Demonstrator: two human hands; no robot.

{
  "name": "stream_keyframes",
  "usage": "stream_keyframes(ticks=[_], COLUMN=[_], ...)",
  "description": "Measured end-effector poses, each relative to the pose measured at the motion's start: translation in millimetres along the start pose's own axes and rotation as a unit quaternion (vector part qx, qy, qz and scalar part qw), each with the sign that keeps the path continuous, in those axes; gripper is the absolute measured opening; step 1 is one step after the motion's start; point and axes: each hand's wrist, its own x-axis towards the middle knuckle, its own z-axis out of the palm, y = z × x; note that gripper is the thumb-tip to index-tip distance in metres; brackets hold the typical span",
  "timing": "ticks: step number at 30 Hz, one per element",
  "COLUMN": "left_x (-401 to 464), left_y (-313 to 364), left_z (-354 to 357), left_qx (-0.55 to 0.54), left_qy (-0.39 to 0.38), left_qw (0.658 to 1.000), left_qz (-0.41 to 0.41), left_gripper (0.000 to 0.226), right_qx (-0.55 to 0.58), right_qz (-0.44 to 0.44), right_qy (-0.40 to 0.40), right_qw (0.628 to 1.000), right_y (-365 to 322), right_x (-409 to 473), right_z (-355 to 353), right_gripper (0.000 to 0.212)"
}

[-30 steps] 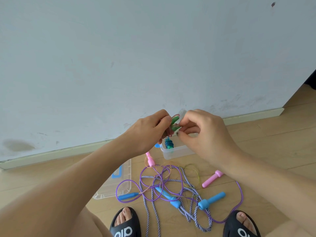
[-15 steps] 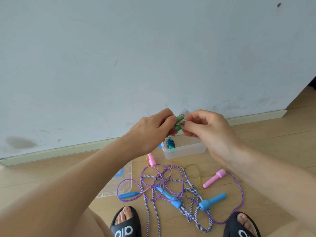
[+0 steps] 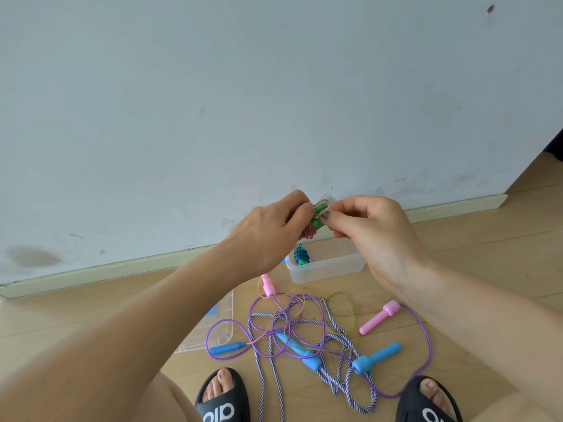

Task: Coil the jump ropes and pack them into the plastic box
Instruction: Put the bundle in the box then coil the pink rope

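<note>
While both grips are busy at one small bundle, risks first, then pose, left to right:

left-grip risk: left hand [image 3: 268,233] is clenched around the coiled rope [image 3: 309,234]; only a few reddish loops show under its fingers. If that clench eases, my guess is the loops spring apart and the coil has to be redone.
bundle risk: green handles [image 3: 318,216] sit between the two grips, touching both. A slip here probably drops the bundle onto the loose ropes below, not into the box.
right-grip risk: right hand [image 3: 371,226] pinches at the handle end with thumb and forefinger. Can't tell whether it holds the handle itself or a strand of cord; if it's a strand being tucked, pulling too hard could drag a loop out.
box risk: plastic box [image 3: 326,271] sits on the floor below and just beyond the grips, near the wall, with one dark blue coiled rope [image 3: 301,256] already in its left end. Free room looks fine, but a loose coil may unwind once released.
floor risk: tangled ropes [image 3: 304,327], purple, striped and thin clear ones with pink and blue handles, lie below the grips between the sandals [image 3: 222,400]. They cross each other, so expect snagging when one is lifted.
left pose: forearm comes up from lower left, back of hand toward camera, fingers curled.
right pose: forearm comes in from lower right, wrist bent, fingers curled toward the left grip.
</note>
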Motion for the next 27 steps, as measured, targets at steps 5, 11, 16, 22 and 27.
stream_keyframes(ticks=[5,11,16,22,27], left_x=[3,7,14,22,25], left_y=[2,5,5,8,6], left_z=[1,8,10,7,8], left_qx=[-0.023,-0.046,-0.098,-0.222,-0.259], left_qy=[0.003,0.013,0.007,-0.021,-0.075], left_qw=[1.0,0.999,0.994,0.969,0.956], left_qz=[-0.005,-0.017,-0.049,-0.11,-0.12], left_gripper=[0.029,0.028,0.031,0.03,0.033], right_qx=[-0.025,-0.01,-0.033,-0.122,-0.124], right_qz=[-0.051,-0.083,-0.124,-0.249,-0.194], right_qy=[0.036,0.084,0.083,0.079,0.015], right_qw=[0.998,0.993,0.988,0.958,0.973], right_y=[-1,0,3,-2,-4], right_x=[-1,2,8,15,21], right_z=[4,10,10,5,-4], right_gripper=[0.006,0.012,0.015,0.011,0.012])
